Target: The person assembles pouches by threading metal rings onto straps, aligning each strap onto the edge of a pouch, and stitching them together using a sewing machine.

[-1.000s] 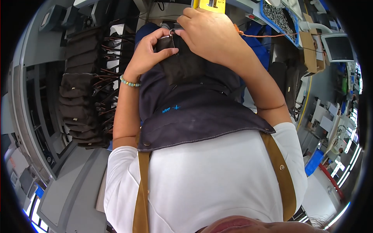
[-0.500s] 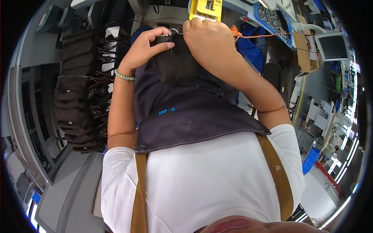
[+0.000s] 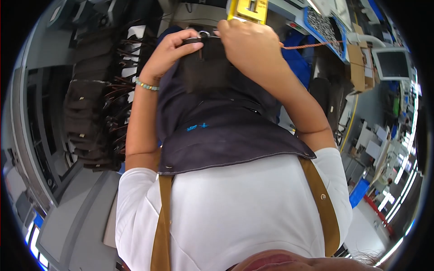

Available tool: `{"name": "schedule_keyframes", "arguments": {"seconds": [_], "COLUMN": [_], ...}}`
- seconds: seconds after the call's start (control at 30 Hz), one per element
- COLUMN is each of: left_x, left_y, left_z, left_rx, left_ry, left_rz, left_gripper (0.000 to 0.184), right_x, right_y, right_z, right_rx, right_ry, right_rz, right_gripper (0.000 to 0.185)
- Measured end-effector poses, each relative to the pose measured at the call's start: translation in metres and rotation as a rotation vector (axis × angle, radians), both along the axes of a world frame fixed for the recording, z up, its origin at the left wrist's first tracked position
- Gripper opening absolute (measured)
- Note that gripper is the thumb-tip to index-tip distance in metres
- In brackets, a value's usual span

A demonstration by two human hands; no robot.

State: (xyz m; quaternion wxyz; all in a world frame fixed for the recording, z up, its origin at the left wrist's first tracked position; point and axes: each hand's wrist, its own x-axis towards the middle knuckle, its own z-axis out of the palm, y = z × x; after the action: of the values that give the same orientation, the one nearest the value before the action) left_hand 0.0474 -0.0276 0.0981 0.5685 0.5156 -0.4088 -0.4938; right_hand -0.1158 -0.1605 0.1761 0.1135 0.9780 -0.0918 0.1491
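Observation:
A dark fabric pouch (image 3: 205, 67) hangs over my lap, with a metal ring (image 3: 204, 34) and a zipper pull (image 3: 200, 54) near its top edge. My left hand (image 3: 174, 47) pinches the pouch's upper left corner between thumb and fingers, beside the ring. To the right of the ring, my right hand (image 3: 248, 43) is closed at the pouch's top edge, its back toward me. Its fingertips and whatever they grip are hidden. An orange cord (image 3: 312, 45) runs rightward from behind that hand. Just beyond the knuckles is a yellow device (image 3: 248, 10).
Several dark pouches (image 3: 86, 108) with thin straps are stacked at left. A blue tray (image 3: 323, 27) of small metal parts is at upper right, near a cardboard box (image 3: 357, 67) and a monitor (image 3: 392, 63). A dark apron (image 3: 226, 135) covers my lap.
The view has shifted slightly. The orange knot by my right hand is now hidden behind it. The pouch's top edge looks straighter between my hands.

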Motion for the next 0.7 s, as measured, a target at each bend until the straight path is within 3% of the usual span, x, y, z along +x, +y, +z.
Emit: {"name": "schedule_keyframes", "arguments": {"seconds": [0.1, 0.23, 0.33, 0.47, 0.53, 0.6, 0.67, 0.7], "left_x": [-0.003, -0.006, -0.007, -0.014, -0.015, -0.009, 0.003, 0.013], "left_y": [0.005, 0.009, 0.012, 0.016, 0.017, 0.027, 0.043, 0.054], "left_z": [0.005, -0.006, -0.002, 0.01, 0.009, 0.013, 0.011, 0.012], "left_rx": [-0.022, -0.115, -0.125, -0.128, -0.185, -0.113, -0.074, -0.078], "left_ry": [-0.027, -0.097, -0.053, -0.118, -0.224, -0.108, 0.067, 0.273], "left_rz": [-0.02, -0.01, 0.019, -0.076, 0.033, 0.185, 0.494, 0.647], "left_gripper": [0.013, 0.017, 0.019, 0.021, 0.02, 0.02, 0.018, 0.018], "right_x": [-0.01, -0.016, -0.012, -0.006, -0.006, -0.011, -0.032, -0.041], "right_y": [-0.006, -0.004, 0.0, 0.006, 0.005, -0.002, -0.018, -0.027], "right_z": [0.01, 0.013, 0.015, 0.008, 0.006, 0.003, 0.001, -0.004], "right_rx": [0.233, 0.418, 0.224, 0.16, 0.234, 0.426, 0.575, 0.582], "right_ry": [0.003, -0.072, 0.019, 0.057, -0.03, -0.053, -0.01, 0.064], "right_rz": [0.07, 0.106, 0.025, 0.039, 0.11, 0.257, 0.334, 0.285], "right_gripper": [0.027, 0.022, 0.02, 0.019, 0.02, 0.02, 0.021, 0.02]}}
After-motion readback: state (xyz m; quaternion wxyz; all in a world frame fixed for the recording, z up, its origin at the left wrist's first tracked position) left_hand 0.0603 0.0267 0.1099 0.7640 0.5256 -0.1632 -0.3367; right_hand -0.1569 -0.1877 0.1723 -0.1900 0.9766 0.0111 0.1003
